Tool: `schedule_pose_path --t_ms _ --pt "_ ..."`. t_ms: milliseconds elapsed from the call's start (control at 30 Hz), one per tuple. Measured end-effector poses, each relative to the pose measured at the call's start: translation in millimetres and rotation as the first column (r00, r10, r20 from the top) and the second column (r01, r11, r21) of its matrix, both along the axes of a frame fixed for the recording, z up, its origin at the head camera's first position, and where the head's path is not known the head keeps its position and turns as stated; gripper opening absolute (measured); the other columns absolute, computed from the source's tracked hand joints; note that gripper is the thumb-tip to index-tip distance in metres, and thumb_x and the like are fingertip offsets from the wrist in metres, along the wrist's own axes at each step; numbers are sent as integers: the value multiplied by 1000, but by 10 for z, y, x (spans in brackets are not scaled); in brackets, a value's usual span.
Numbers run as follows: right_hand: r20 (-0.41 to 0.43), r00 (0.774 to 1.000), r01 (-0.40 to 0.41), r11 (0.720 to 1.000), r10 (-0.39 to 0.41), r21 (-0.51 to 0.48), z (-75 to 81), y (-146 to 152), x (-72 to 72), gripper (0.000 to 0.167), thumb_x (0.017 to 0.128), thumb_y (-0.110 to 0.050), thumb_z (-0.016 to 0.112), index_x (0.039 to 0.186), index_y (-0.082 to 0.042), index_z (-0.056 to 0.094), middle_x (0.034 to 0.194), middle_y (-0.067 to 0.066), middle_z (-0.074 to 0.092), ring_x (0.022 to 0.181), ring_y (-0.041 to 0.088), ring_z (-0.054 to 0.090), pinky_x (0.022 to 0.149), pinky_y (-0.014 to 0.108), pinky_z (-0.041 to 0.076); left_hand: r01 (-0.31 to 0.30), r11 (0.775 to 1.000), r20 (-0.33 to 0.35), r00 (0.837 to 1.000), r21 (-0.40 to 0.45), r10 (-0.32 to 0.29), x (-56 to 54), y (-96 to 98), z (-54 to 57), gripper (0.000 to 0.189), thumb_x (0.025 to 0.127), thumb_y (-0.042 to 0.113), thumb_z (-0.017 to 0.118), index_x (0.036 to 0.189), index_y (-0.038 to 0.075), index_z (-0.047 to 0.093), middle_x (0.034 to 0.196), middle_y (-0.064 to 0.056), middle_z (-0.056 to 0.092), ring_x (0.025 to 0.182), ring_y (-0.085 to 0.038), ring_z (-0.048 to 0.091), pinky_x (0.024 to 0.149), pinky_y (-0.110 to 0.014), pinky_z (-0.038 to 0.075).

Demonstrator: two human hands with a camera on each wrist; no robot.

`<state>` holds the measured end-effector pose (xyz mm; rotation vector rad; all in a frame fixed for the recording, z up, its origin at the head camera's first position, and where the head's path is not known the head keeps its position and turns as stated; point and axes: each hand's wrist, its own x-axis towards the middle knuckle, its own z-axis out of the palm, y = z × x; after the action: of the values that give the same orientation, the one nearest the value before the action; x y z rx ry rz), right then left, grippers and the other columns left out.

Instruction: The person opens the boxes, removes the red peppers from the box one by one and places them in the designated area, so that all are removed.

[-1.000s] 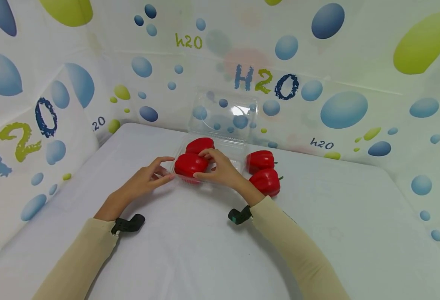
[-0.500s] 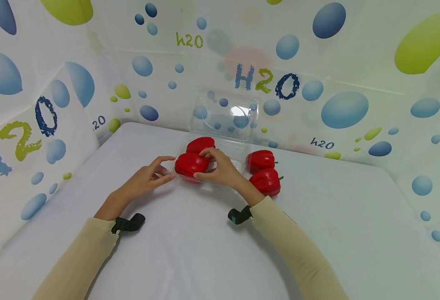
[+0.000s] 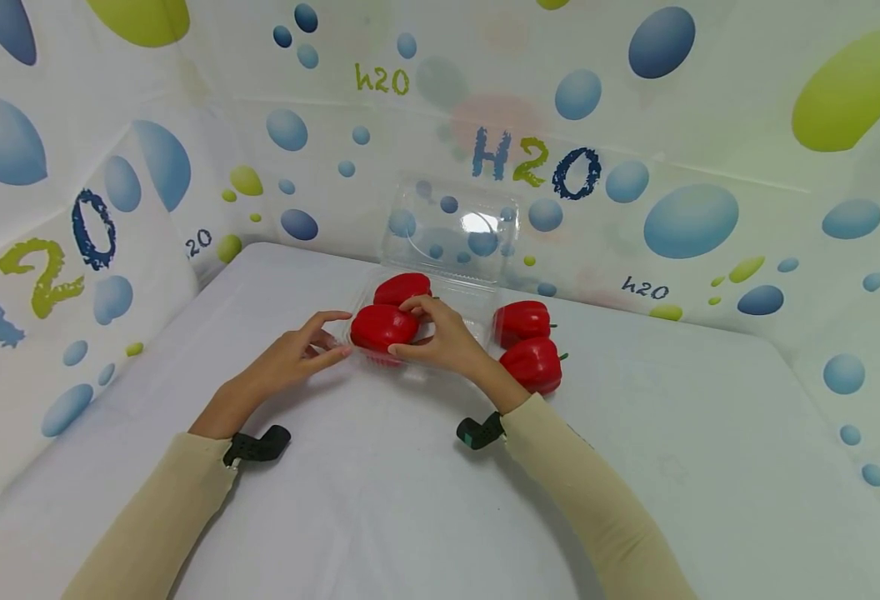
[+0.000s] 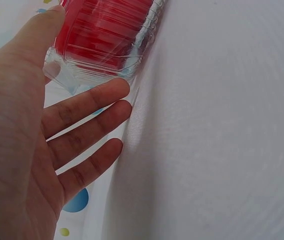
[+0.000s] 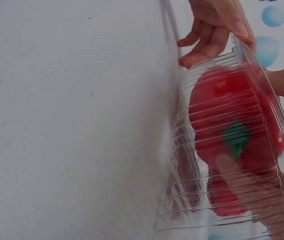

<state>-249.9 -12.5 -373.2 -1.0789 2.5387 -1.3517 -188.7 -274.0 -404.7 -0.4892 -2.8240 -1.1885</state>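
Observation:
A clear plastic clamshell container (image 3: pixel 477 293) stands at the back of the table, its lid (image 3: pixel 440 221) raised against the backdrop. My right hand (image 3: pixel 443 340) holds a red bell pepper (image 3: pixel 380 328) by its right end, at the container's front left. Behind that pepper, also inside, sits another red bell pepper (image 3: pixel 401 288). Through the ribbed wall in the right wrist view, the held pepper's green stem (image 5: pixel 237 136) shows. My left hand (image 3: pixel 297 354) touches the container's left end with thumb and index finger; its other fingers (image 4: pixel 89 132) are extended and spread in the left wrist view.
Two more red bell peppers, one farther back (image 3: pixel 522 323) and one nearer (image 3: pixel 532 365), lie on the white tablecloth (image 3: pixel 380 500) just right of the container. A backdrop (image 3: pixel 755 350) printed with blue and green drops rises behind the table.
Almost nothing differs. Both hands, the peppers and the container keep their places; the whole head view shifts only slightly.

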Motion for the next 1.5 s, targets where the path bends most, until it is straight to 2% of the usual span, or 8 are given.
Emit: schedule_pose_path --t_ms 833,1100,1500 --pt "32 998 48 999 -48 -7 -9 -28 -2 55 79 -13 81 125 -5 52 121 12 60 109 27 58 82 32 57 5 1000 8 1000 28 -5 4 -4 -19 59 96 28 61 146 16 33 116 -17 66 105 -32 63 88 -47 54" --pt "83 990 124 990 -118 -62 -7 -6 -44 51 82 -18 77 126 -8 54 121 13 61 105 27 58 80 31 56 -2 999 18 1000 33 1 0 -3 -15 59 96 30 61 146 18 33 117 -16 66 106 -32 62 89 -47 54" --pt "106 989 111 992 -104 -62 35 10 -34 53 80 -19 79 125 -9 53 123 13 59 108 28 56 82 31 57 12 999 14 1000 35 -13 -6 1 -25 59 96 31 62 145 17 33 116 -16 66 106 -32 62 89 -47 54"
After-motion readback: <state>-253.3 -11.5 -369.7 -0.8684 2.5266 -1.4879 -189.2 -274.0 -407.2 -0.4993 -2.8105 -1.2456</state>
